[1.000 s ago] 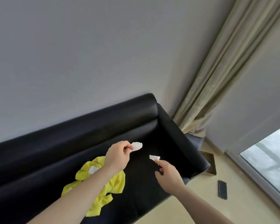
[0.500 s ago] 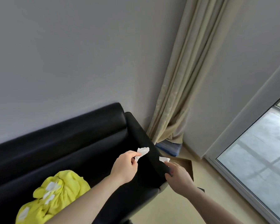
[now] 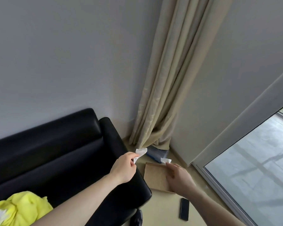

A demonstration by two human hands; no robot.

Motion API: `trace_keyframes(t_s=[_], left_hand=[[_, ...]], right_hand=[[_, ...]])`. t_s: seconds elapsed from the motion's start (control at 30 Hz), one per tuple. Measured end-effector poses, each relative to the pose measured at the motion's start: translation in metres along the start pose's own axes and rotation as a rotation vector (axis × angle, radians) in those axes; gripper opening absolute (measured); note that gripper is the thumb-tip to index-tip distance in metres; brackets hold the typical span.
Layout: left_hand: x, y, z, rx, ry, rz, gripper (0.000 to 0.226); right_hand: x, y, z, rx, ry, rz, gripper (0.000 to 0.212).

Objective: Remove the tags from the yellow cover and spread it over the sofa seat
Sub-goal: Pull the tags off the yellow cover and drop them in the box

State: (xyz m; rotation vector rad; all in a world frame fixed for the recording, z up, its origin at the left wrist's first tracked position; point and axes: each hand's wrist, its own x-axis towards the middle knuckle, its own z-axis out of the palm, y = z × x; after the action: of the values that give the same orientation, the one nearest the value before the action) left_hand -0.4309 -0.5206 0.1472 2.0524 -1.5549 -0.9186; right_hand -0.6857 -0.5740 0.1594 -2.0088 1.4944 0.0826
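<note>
— Holding what? Any print?
— Left hand (image 3: 123, 167) pinches a blank white tag (image 3: 140, 153); right hand (image 3: 178, 176) pinches another tag (image 3: 165, 160). Yellow cover (image 3: 21, 207) lies crumpled near left on the black sofa (image 3: 55, 152); beige curtain (image 3: 170, 79) far right.

hands (image 3: 123, 167) off sofa→over cardboard box (image 3: 155, 176) | yellow cover (image 3: 21, 207) now corner
</note>
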Motion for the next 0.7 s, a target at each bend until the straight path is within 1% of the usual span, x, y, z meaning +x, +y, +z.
trace_keyframes(t_s=[0.1, 0.17, 0.23, 0.37, 0.53, 0.6, 0.7], left_hand=[[0.047, 0.021, 0.015, -0.014, -0.024, -0.013, 0.053], [0.063, 0.035, 0.024, -0.015, -0.051, -0.046, 0.053], [0.084, 0.049, 0.035, -0.008, -0.075, -0.078, 0.053], [0.120, 0.066, 0.058, -0.012, -0.067, -0.144, 0.055], [0.140, 0.088, 0.094, -0.064, -0.019, -0.329, 0.056], [0.151, 0.095, 0.109, -0.087, 0.003, -0.378, 0.055], [0.159, 0.096, 0.126, -0.080, -0.007, -0.436, 0.056]], right_hand=[[0.034, 0.026, -0.028, -0.025, 0.005, 0.004, 0.060], [0.050, 0.040, -0.040, -0.012, 0.008, 0.020, 0.057], [0.073, 0.059, -0.055, -0.013, -0.035, 0.027, 0.057], [0.119, 0.090, -0.076, -0.028, -0.124, 0.005, 0.059], [0.159, 0.125, -0.097, -0.062, -0.242, -0.067, 0.059], [0.184, 0.142, -0.104, -0.074, -0.281, -0.095, 0.057], [0.206, 0.154, -0.107, -0.095, -0.329, -0.090, 0.047]])
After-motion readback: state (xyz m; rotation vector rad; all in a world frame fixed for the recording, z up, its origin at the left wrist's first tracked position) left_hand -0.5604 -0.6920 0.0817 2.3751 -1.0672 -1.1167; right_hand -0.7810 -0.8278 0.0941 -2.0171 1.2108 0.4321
